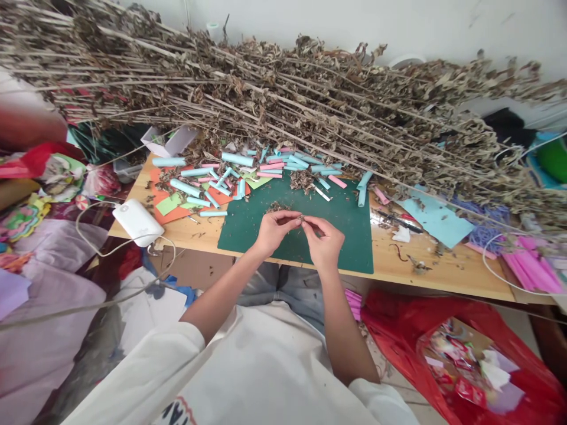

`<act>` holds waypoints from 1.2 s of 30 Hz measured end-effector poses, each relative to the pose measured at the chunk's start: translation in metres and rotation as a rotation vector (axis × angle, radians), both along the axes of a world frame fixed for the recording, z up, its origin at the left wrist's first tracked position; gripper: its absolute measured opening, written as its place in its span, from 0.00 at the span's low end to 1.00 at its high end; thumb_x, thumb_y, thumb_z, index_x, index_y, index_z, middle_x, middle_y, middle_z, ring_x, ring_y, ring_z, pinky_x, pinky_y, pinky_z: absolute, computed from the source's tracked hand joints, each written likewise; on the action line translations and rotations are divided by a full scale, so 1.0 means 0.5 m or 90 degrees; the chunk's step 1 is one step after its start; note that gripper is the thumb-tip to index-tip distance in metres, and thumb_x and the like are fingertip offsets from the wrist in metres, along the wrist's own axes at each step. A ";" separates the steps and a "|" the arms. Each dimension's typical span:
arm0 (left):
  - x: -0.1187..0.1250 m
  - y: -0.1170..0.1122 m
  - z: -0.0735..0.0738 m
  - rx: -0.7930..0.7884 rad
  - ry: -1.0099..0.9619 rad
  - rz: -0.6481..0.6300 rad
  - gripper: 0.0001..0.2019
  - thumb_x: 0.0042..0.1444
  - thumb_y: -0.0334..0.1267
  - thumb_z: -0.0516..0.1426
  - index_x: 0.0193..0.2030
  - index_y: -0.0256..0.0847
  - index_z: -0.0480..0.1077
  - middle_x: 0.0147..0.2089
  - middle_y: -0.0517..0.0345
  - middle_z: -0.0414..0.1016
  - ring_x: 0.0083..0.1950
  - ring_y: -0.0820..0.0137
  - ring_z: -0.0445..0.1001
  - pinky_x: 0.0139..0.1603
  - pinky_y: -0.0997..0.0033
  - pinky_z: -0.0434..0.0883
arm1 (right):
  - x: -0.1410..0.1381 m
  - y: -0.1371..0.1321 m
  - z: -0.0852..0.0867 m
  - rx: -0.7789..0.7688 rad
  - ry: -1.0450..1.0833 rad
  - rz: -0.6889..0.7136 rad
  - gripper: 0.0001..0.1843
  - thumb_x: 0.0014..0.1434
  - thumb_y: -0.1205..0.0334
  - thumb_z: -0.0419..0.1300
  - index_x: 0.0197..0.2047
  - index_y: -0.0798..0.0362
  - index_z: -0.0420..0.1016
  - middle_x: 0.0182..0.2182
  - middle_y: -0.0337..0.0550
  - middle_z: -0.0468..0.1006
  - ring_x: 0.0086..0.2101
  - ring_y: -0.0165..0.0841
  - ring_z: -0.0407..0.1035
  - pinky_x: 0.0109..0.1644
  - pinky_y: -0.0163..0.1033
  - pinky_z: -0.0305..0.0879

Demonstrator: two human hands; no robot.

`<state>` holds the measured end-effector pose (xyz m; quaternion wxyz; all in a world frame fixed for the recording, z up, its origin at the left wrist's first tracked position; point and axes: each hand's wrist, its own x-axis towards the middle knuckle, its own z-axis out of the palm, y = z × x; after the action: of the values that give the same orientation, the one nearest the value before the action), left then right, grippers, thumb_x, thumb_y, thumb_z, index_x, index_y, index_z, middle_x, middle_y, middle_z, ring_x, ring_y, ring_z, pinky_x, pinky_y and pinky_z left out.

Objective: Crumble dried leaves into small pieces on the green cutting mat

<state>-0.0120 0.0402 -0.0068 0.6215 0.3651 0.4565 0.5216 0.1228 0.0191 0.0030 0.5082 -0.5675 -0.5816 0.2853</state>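
Over the green cutting mat (pixel 349 236), my left hand (pixel 275 231) and my right hand (pixel 325 241) meet at the fingertips. Both are closed in a pinch on a small bit of dried leaf (pixel 301 218). Just beyond my left hand lies a little heap of crumbled leaves (pixel 279 206), partly hidden by the fingers. A second heap of dried leaves (pixel 302 180) sits farther back on the mat, with a white rolled paper tube (pixel 321 192) beside it. Blue paper rolls (pixel 238 159) and pink paper rolls (pixel 271 166) are scattered along the mat's far edge.
Long dried plant stalks (pixel 266 100) are piled across the back of the wooden table (pixel 465 274). A white power bank (pixel 138 222) with a cable lies at the left edge. A red plastic bag (pixel 398 319) of rubbish stands below right. Blue paper (pixel 438 218) lies right.
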 end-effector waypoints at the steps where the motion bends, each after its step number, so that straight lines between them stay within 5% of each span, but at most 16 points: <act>1: -0.001 0.000 -0.001 0.000 0.003 -0.002 0.16 0.40 0.42 0.70 0.37 0.39 0.80 0.36 0.53 0.82 0.37 0.67 0.78 0.44 0.65 0.75 | -0.002 0.001 -0.001 0.006 -0.013 0.001 0.08 0.58 0.60 0.61 0.38 0.51 0.81 0.35 0.44 0.82 0.34 0.34 0.76 0.41 0.40 0.75; 7: -0.007 -0.002 -0.001 -0.013 -0.009 0.011 0.14 0.40 0.43 0.70 0.33 0.38 0.79 0.30 0.56 0.80 0.31 0.72 0.75 0.37 0.70 0.73 | -0.008 0.008 -0.010 -0.017 0.041 -0.042 0.08 0.54 0.59 0.62 0.34 0.53 0.80 0.31 0.43 0.81 0.30 0.33 0.75 0.38 0.39 0.75; 11: -0.013 0.000 -0.001 -0.082 -0.107 0.056 0.16 0.38 0.43 0.72 0.33 0.38 0.79 0.31 0.57 0.80 0.31 0.74 0.76 0.41 0.70 0.75 | -0.004 0.014 -0.014 -0.048 0.119 -0.061 0.11 0.54 0.56 0.63 0.36 0.54 0.80 0.31 0.45 0.81 0.31 0.34 0.76 0.39 0.40 0.76; 20: -0.006 -0.003 -0.003 -0.037 -0.043 0.022 0.16 0.41 0.43 0.70 0.36 0.38 0.81 0.36 0.53 0.82 0.35 0.66 0.79 0.46 0.61 0.77 | -0.011 0.009 0.016 0.006 -0.020 0.027 0.09 0.57 0.58 0.61 0.39 0.50 0.82 0.37 0.45 0.82 0.35 0.34 0.76 0.43 0.41 0.76; 24: -0.006 0.001 0.003 0.007 0.030 0.014 0.15 0.41 0.43 0.70 0.35 0.38 0.81 0.34 0.52 0.82 0.35 0.65 0.79 0.42 0.63 0.77 | -0.013 0.014 0.010 0.012 -0.017 -0.009 0.08 0.55 0.59 0.62 0.34 0.51 0.81 0.34 0.44 0.82 0.31 0.33 0.76 0.39 0.40 0.76; 29: -0.004 0.005 0.012 -0.046 -0.051 0.041 0.17 0.39 0.43 0.71 0.35 0.37 0.80 0.32 0.53 0.82 0.33 0.67 0.79 0.45 0.62 0.77 | -0.004 0.025 -0.007 -0.057 0.108 -0.094 0.11 0.53 0.56 0.63 0.36 0.55 0.81 0.31 0.45 0.83 0.30 0.35 0.77 0.37 0.41 0.77; 36: 0.004 0.003 0.004 -0.048 -0.084 0.046 0.17 0.37 0.44 0.72 0.34 0.37 0.80 0.33 0.54 0.81 0.34 0.68 0.79 0.46 0.61 0.77 | -0.006 0.015 -0.003 -0.009 0.067 0.011 0.12 0.56 0.58 0.63 0.43 0.51 0.81 0.40 0.46 0.81 0.38 0.35 0.77 0.44 0.41 0.77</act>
<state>-0.0098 0.0418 -0.0049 0.6442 0.2900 0.4466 0.5491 0.1198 0.0267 0.0012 0.5314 -0.5502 -0.5569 0.3237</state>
